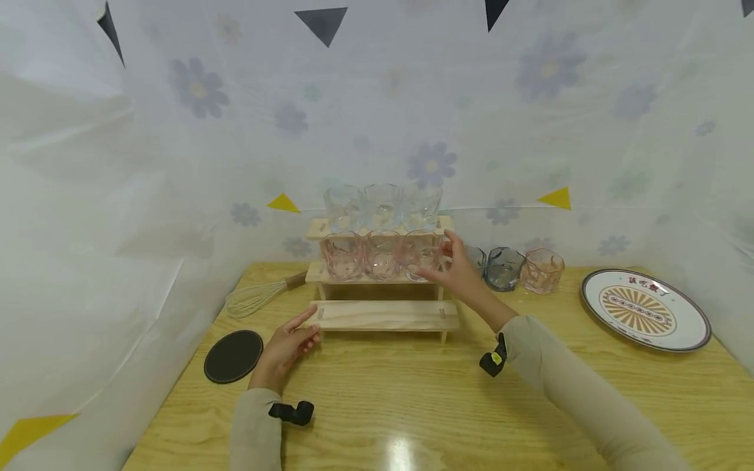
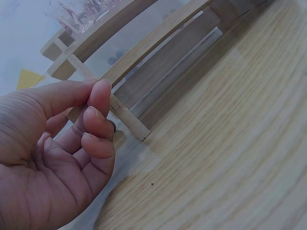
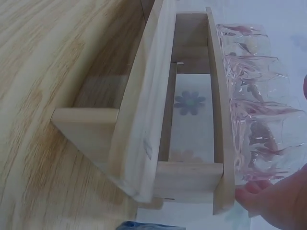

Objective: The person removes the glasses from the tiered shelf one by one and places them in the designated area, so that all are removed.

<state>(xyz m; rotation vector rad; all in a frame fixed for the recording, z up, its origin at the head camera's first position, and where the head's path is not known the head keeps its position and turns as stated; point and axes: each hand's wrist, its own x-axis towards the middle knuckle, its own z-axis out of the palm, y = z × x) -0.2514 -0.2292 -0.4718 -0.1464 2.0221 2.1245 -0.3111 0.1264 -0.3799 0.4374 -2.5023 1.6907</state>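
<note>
A three-tier wooden rack [image 1: 385, 315] stands on the table. My left hand [image 1: 284, 350] is at the left end of its bottom shelf, and the left wrist view shows the thumb and forefinger pinching the board's corner [image 2: 112, 79]. Three pink glasses [image 1: 383, 256] stand in a row on the middle shelf. My right hand [image 1: 459, 268] holds the rightmost pink glass [image 1: 419, 252], thumb across its front and fingers at its right side. In the right wrist view, fingertips [image 3: 249, 191] sit low beside that glass [image 3: 261, 139]. Three clear glasses [image 1: 384, 206] line the top shelf.
Right of the rack stand a blue glass [image 1: 503, 269], another bluish glass partly behind my hand, and a pink glass [image 1: 542, 271]. A patterned plate [image 1: 645, 311] lies far right. A whisk [image 1: 265, 296] and a black round coaster [image 1: 233, 356] are on the left.
</note>
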